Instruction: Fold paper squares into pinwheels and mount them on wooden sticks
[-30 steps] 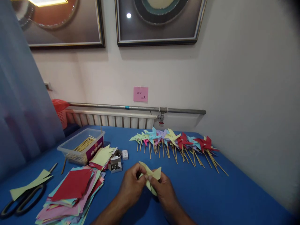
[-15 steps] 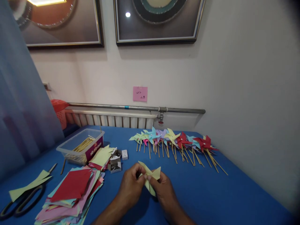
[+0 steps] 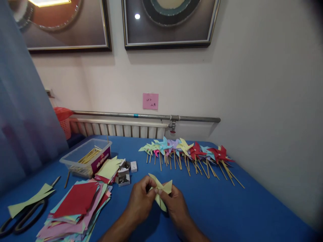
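Note:
Both of my hands meet low in the middle of the view, over the blue table [image 3: 227, 208]. My left hand [image 3: 140, 201] and my right hand [image 3: 176, 206] pinch a pale yellow folded paper pinwheel head [image 3: 161, 188] between their fingertips. Its pointed flaps stick up above my fingers. A stack of coloured paper squares [image 3: 75, 205] with a red sheet on top lies to the left of my left hand. A row of finished paper pinwheels on wooden sticks [image 3: 186, 154] lies beyond my hands, toward the wall.
A clear plastic box of wooden sticks [image 3: 87, 159] stands at the left. Small boxes of pins [image 3: 124, 174] and yellow sheets [image 3: 108, 168] sit beside it. Black scissors [image 3: 22, 218] and a yellow paper offcut [image 3: 27, 200] lie far left. A radiator and pipe [image 3: 151, 117] run along the wall.
Nothing has visibly changed apart from a slight shift of the camera; both hands keep their pinch on the yellow paper.

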The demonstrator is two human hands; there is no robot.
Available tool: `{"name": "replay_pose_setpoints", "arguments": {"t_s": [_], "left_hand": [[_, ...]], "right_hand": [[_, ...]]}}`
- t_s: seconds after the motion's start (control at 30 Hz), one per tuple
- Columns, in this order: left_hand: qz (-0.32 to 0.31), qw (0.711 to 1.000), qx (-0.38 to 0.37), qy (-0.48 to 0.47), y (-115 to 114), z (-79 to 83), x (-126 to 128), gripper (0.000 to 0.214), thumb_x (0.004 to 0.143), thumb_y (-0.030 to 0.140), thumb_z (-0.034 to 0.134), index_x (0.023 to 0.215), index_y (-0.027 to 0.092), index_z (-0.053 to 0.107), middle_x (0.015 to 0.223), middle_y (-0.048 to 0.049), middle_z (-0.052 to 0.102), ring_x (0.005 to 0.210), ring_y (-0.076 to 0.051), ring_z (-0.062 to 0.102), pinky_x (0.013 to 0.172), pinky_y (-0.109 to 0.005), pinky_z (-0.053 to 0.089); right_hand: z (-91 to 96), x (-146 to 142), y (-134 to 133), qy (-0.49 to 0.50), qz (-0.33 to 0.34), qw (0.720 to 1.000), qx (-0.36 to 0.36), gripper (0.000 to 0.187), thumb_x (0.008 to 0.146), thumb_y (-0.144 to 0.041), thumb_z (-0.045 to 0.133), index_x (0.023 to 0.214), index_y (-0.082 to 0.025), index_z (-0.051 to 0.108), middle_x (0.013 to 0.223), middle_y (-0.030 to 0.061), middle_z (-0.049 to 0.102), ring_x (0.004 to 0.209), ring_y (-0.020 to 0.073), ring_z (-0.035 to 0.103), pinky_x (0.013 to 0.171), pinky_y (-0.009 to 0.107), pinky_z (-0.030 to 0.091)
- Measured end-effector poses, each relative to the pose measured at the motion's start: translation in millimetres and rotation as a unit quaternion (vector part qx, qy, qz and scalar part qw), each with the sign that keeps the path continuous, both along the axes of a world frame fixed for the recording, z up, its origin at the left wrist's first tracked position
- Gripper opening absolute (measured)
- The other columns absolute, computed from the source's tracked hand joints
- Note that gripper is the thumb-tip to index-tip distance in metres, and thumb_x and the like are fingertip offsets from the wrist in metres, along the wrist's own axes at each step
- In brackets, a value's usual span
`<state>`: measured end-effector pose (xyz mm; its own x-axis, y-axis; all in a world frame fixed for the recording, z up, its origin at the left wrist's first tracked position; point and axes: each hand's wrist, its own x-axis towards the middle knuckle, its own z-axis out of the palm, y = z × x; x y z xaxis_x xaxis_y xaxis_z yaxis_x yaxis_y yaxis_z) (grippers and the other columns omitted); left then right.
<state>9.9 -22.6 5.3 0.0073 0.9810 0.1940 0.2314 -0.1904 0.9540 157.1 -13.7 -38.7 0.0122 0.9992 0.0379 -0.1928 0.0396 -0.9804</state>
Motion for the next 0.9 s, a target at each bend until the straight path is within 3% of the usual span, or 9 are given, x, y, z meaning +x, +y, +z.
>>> {"name": "replay_pose_setpoints", "arguments": {"t_s": [0.27, 0.5, 0.73, 0.9], "left_hand": [[0.000, 1.000, -0.001, -0.012, -1, 1.3, 1, 0.008, 0.074, 0.028, 0.062, 0.071, 0.022, 0.058, 0.066, 0.0038, 0.056, 0.066, -0.015, 0.050, 0.066, -0.026, 0.036], [0.007, 1.000, 0.008, -0.023, 1, 1.6, 1, 0.010, 0.073, 0.028, 0.064, 0.071, 0.022, 0.056, 0.065, 0.0046, 0.053, 0.066, -0.015, 0.048, 0.066, -0.027, 0.037], [0.008, 1.000, 0.003, -0.030, 3, 1.6, 0, 0.012, 0.073, 0.030, 0.064, 0.071, 0.022, 0.056, 0.066, 0.0042, 0.053, 0.066, -0.015, 0.048, 0.066, -0.027, 0.037], [0.004, 0.999, 0.005, -0.043, 3, -0.1, 0, 0.012, 0.073, 0.029, 0.064, 0.071, 0.021, 0.056, 0.066, 0.0044, 0.053, 0.066, -0.014, 0.047, 0.065, -0.026, 0.036]], "right_hand": [[-3.3, -1, 0, 0.005, -0.005, 1.000, -0.023, 0.049, 0.064, -0.057, 0.095, 0.087, -0.019, 0.075, 0.067, 0.0007, 0.072, 0.059, 0.0180, 0.059, 0.058, 0.028, 0.046], [5.9, -1, -1, -0.004, -0.011, 1.000, -0.024, 0.048, 0.061, -0.056, 0.095, 0.082, -0.019, 0.072, 0.063, -0.0015, 0.067, 0.058, 0.0172, 0.056, 0.057, 0.028, 0.045], [10.1, 2, -2, -0.001, 0.006, 1.000, -0.006, 0.049, 0.066, -0.059, 0.091, 0.088, -0.019, 0.074, 0.073, 0.0011, 0.071, 0.066, 0.0194, 0.061, 0.063, 0.029, 0.048], [5.8, 0, 1, 0.021, 0.006, 1.000, -0.020, 0.053, 0.059, -0.058, 0.096, 0.085, -0.020, 0.071, 0.071, 0.0008, 0.071, 0.065, 0.0201, 0.062, 0.063, 0.030, 0.048]]}}
